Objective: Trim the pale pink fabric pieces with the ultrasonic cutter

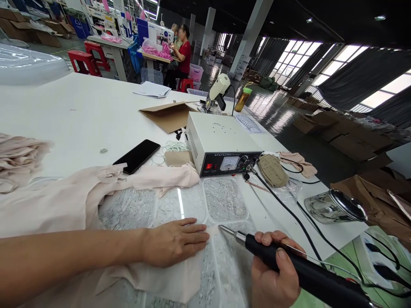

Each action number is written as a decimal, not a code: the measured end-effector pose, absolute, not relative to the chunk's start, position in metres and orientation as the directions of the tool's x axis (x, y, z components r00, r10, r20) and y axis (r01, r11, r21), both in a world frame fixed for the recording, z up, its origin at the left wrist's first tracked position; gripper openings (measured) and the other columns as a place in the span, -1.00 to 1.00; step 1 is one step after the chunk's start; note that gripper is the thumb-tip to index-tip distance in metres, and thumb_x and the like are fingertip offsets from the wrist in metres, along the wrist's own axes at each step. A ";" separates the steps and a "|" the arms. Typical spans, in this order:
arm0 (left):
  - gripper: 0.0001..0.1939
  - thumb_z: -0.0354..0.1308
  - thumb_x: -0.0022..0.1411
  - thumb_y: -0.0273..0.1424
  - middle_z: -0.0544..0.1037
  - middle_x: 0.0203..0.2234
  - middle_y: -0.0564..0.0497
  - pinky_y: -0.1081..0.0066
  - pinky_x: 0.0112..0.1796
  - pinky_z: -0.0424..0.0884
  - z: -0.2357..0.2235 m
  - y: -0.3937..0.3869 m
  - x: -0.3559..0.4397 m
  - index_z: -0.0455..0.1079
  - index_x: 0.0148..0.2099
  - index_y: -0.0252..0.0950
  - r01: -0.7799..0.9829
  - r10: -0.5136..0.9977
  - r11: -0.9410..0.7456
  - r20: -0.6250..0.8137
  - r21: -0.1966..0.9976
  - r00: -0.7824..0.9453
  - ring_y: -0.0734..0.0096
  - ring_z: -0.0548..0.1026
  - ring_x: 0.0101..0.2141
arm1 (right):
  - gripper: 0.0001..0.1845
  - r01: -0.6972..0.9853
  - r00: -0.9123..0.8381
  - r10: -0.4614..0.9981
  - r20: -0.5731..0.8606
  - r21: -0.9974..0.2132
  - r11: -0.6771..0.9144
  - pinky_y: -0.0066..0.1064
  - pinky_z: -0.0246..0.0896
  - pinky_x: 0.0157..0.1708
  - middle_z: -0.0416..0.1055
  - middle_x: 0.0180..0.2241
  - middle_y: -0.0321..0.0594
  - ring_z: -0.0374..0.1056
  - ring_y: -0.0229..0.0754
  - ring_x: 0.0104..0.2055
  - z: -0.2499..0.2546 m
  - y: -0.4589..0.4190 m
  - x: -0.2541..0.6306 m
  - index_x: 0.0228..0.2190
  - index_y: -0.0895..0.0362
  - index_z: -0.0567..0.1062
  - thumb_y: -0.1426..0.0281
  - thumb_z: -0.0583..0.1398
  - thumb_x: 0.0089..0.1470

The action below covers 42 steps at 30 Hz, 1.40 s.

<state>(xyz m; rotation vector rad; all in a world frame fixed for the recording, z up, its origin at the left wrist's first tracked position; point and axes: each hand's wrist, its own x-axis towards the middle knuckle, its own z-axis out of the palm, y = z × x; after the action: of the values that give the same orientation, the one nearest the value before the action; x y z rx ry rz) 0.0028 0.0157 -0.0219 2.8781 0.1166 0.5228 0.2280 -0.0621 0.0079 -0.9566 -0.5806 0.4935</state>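
My left hand (180, 239) lies flat, fingers stretched out, on a piece of pale pink fabric (183, 280) spread over a grey-patterned mat (224, 199) under clear plastic. In my right hand (279, 269) is a black handheld ultrasonic tool (266, 252), gripped around its barrel. Its pointed metal tip is just right of my left fingertips, close to the fabric edge; whether it touches cannot be made out. More of the pink fabric (61, 205) stretches to the left, with a strip (167, 176) reaching toward the control box (221, 137), whose red switch is lit.
A phone (138, 156), cardboard sheet (170, 117), glass jar (334, 206) and bottle (243, 100) stand or lie on the white table (86, 115). Black cables (289, 209) run along the right. Fabric is piled at left (22, 158). A person in red (183, 53) sits at a sewing machine behind.
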 end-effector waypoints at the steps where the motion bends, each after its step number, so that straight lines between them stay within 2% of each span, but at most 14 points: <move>1: -0.64 -0.14 0.47 -0.51 0.41 0.15 -0.19 0.16 0.23 0.17 -0.022 0.016 0.003 0.34 0.18 -0.45 0.040 0.115 -0.975 0.340 0.219 0.934 0.15 0.30 0.21 | -0.89 -0.142 0.739 0.631 0.237 -0.860 0.490 -0.28 0.32 -0.33 0.24 -0.40 -0.37 0.23 -0.29 -0.44 0.009 -0.062 0.227 -0.41 0.05 0.35 0.43 0.19 -0.07; 6: -0.65 -0.10 0.46 -0.50 0.42 0.15 -0.17 0.17 0.22 0.19 -0.024 0.015 0.004 0.34 0.19 -0.39 0.053 0.134 -0.972 0.356 0.229 0.925 0.19 0.30 0.21 | -0.87 -0.174 0.697 0.679 0.231 -0.864 0.473 -0.30 0.32 -0.36 0.24 -0.42 -0.36 0.23 -0.28 -0.45 0.007 -0.064 0.220 -0.40 0.05 0.36 0.41 0.21 -0.08; 18: -0.64 -0.18 0.50 -0.49 0.43 0.14 -0.14 0.19 0.20 0.19 -0.023 0.015 0.005 0.37 0.14 -0.45 0.053 0.114 -0.983 0.357 0.176 0.927 0.17 0.33 0.18 | -0.91 -0.150 0.669 0.695 0.262 -0.869 0.472 -0.29 0.33 -0.33 0.29 -0.41 -0.36 0.24 -0.28 -0.43 0.005 -0.063 0.216 -0.40 0.06 0.37 0.42 0.20 -0.03; 27: -0.64 -0.18 0.49 -0.49 0.44 0.13 -0.15 0.19 0.20 0.19 -0.022 0.015 0.005 0.37 0.14 -0.43 0.054 0.115 -0.982 0.345 0.181 0.932 0.17 0.34 0.17 | -0.89 -0.211 0.677 0.697 0.237 -0.845 0.492 -0.34 0.29 -0.41 0.27 -0.44 -0.36 0.23 -0.29 -0.47 0.008 -0.068 0.219 -0.40 0.06 0.36 0.43 0.18 -0.07; 32: -0.66 -0.15 0.48 -0.51 0.47 0.10 -0.16 0.20 0.17 0.22 -0.021 0.016 0.006 0.39 0.10 -0.47 0.043 0.098 -0.988 0.387 0.149 0.917 0.15 0.38 0.13 | -0.91 -0.205 0.643 0.722 0.256 -0.851 0.484 -0.32 0.29 -0.40 0.28 -0.44 -0.35 0.24 -0.28 -0.47 0.009 -0.077 0.221 -0.39 0.07 0.37 0.42 0.19 -0.03; 42: -0.65 -0.16 0.48 -0.51 0.46 0.11 -0.14 0.20 0.17 0.24 -0.019 0.014 0.005 0.40 0.10 -0.45 0.051 0.098 -0.990 0.378 0.133 0.921 0.17 0.38 0.13 | -0.92 -0.184 0.625 0.737 0.257 -0.869 0.459 -0.33 0.31 -0.36 0.31 -0.43 -0.36 0.24 -0.29 -0.45 0.007 -0.076 0.219 -0.40 0.06 0.38 0.39 0.21 -0.02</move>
<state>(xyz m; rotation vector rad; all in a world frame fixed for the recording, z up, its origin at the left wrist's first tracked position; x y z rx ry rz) 0.0053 0.0143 -0.0186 2.9599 0.1149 0.5920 0.2189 -0.0764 0.0070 -0.9271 -0.6904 0.6259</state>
